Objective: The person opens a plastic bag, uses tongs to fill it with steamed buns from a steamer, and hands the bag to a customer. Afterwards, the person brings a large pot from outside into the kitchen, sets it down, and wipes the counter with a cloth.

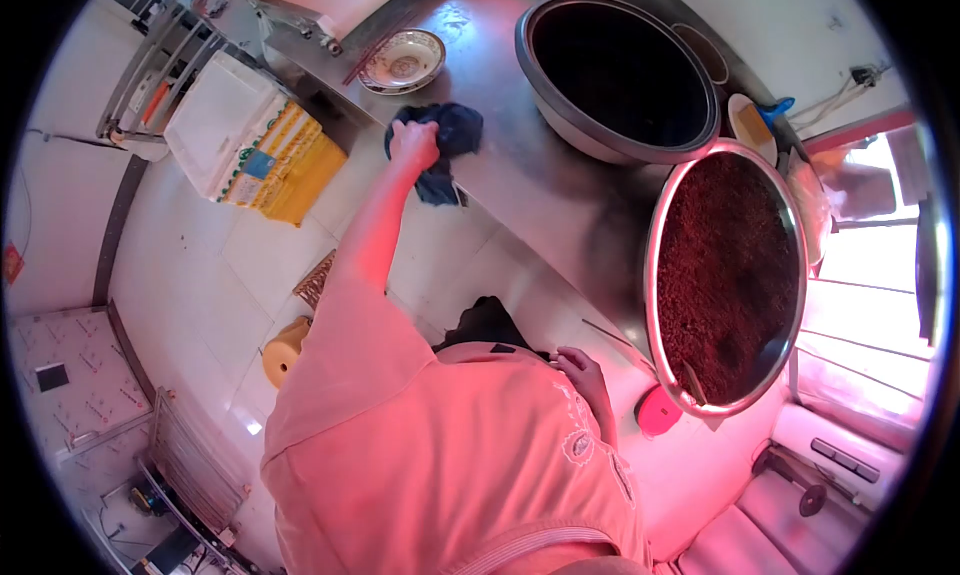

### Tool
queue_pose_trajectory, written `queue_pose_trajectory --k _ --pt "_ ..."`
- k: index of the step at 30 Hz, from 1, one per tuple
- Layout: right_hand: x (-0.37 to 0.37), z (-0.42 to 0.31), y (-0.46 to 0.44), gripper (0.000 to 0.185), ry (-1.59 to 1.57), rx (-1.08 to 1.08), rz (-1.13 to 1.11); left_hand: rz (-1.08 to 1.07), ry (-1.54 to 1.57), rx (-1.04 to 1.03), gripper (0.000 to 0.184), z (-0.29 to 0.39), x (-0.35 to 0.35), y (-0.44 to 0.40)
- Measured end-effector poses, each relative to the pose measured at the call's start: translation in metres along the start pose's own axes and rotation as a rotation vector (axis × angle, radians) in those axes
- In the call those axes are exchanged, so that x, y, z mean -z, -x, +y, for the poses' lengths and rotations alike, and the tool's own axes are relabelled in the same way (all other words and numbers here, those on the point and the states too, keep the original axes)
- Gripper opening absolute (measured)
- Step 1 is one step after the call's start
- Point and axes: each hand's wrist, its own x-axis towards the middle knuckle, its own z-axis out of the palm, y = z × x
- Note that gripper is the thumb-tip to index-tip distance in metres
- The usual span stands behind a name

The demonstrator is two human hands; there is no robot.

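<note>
My left hand (pixel 416 145) is closed on a bunched dark blue cloth (pixel 456 129) at the front edge of the steel worktable (pixel 510 185). Part of the cloth hangs over the edge. Just beyond it sits a patterned bowl (pixel 403 63), with thin reddish sticks beside it. My right hand (pixel 588 377) rests near my waist, fingers loosely bent and apart, with nothing visible in it. Farther right on the table stand a large black-lined pot (pixel 535 60) and a wide steel basin (pixel 652 275) filled with dark red, crumbly contents (pixel 725 275).
White and yellow crates (pixel 290 180) stand on the tiled floor at left, near a yellow roll (pixel 286 353). A pink round object (pixel 658 411) is below the basin. A blue-handled tool (pixel 775 111) lies by the wall, and a white appliance (pixel 840 455) stands at lower right.
</note>
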Motion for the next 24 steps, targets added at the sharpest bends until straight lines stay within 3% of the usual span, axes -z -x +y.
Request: queue_pose_trajectory --k 2,5,8,10,11,13,16,19,22,24 --pt "0.002 0.001 -0.003 0.033 -0.043 -0.010 -0.013 -0.057 0.111 -0.067 0.033 -0.008 0.007 0.008" --pt "0.007 -0.008 -0.009 0.034 0.015 0.002 -0.021 -0.173 0.702 -0.042 0.040 -0.018 0.032 0.001" --pt "0.000 -0.017 -0.018 0.035 0.047 0.003 -0.055 -0.074 0.954 -0.228 0.039 -0.010 0.087 -0.009" --pt "-0.003 -0.023 -0.023 0.039 0.087 -0.015 -0.083 0.182 0.865 -0.311 0.040 0.005 0.129 -0.008" --pt "-0.006 -0.023 -0.024 0.040 0.147 -0.005 -0.097 0.179 0.872 -0.250 0.042 0.010 0.142 -0.008" --pt "-0.010 -0.026 -0.028 0.042 0.270 0.025 -0.128 0.311 0.833 -0.330 0.045 0.012 0.135 -0.016" --pt "-0.015 -0.033 -0.026 0.038 0.345 0.053 -0.094 0.185 0.726 -0.488 0.050 -0.005 0.072 -0.027" --pt "-0.015 -0.029 -0.029 0.037 0.292 0.008 -0.074 -0.205 0.102 -0.087 0.055 0.011 0.040 -0.001" --pt "-0.016 -0.032 -0.032 0.036 0.223 -0.039 -0.067 0.121 0.236 -0.164 0.059 0.039 0.022 -0.001" --pt "-0.018 -0.027 -0.034 0.036 0.249 -0.034 -0.071 0.072 -0.015 -0.200 0.063 0.047 -0.003 0.003"
